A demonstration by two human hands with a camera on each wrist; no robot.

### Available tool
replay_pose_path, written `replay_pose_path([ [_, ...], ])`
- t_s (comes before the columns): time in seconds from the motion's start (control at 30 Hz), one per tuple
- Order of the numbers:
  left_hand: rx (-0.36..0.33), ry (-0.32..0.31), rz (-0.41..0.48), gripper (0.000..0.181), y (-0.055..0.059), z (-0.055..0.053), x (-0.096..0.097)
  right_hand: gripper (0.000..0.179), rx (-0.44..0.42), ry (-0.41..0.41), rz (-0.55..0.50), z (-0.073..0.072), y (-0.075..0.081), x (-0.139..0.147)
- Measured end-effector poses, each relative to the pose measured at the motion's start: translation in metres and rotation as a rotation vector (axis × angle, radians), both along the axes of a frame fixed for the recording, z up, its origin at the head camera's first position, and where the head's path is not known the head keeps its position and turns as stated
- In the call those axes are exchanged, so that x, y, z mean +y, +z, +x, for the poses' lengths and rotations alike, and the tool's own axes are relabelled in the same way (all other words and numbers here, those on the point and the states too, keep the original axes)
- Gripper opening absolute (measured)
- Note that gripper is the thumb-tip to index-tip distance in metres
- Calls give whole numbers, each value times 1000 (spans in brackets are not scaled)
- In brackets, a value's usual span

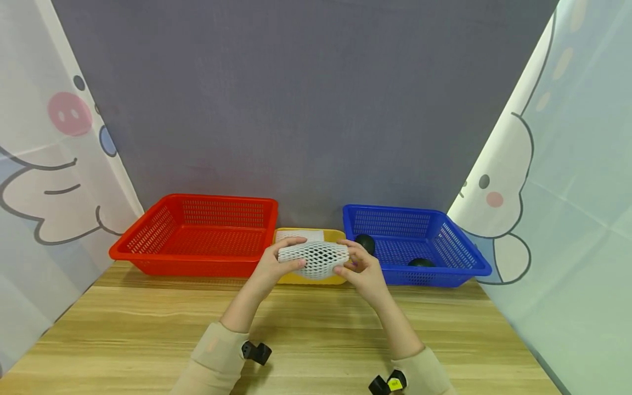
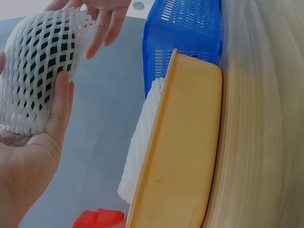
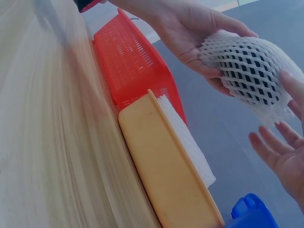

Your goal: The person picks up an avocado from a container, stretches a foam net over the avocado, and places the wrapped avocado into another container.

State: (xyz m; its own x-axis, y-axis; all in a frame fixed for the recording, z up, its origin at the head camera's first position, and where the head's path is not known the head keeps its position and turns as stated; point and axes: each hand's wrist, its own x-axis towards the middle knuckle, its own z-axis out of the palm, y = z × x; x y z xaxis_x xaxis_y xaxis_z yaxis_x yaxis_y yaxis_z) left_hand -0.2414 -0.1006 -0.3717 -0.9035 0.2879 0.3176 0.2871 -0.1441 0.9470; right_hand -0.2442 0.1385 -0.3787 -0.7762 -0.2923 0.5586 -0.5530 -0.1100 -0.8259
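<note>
Above the yellow tray (image 1: 334, 235), left hand (image 1: 273, 264) and right hand (image 1: 366, 275) grip a foam net (image 1: 318, 259) around a dark object (image 2: 53, 49). This tray contains white netting (image 1: 302, 235); to its right, blue basket (image 1: 444, 276) holds two black rounded items (image 1: 365, 243); before its near edge, wooden tabletop (image 1: 316, 334) extends.

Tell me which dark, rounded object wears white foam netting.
The dark object between left hand and right hand; the other two lie bare in the blue plastic basket.

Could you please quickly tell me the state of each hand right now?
Left hand: holding one end of the white foam net.
Right hand: holding the net's other end.
</note>
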Motion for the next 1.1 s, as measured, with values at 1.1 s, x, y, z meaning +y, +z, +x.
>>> replay_pose_path([
  [1.1,-6,-44,39,64,-2,-3,-6,42,-55,25,-42,0,-3,-1],
])
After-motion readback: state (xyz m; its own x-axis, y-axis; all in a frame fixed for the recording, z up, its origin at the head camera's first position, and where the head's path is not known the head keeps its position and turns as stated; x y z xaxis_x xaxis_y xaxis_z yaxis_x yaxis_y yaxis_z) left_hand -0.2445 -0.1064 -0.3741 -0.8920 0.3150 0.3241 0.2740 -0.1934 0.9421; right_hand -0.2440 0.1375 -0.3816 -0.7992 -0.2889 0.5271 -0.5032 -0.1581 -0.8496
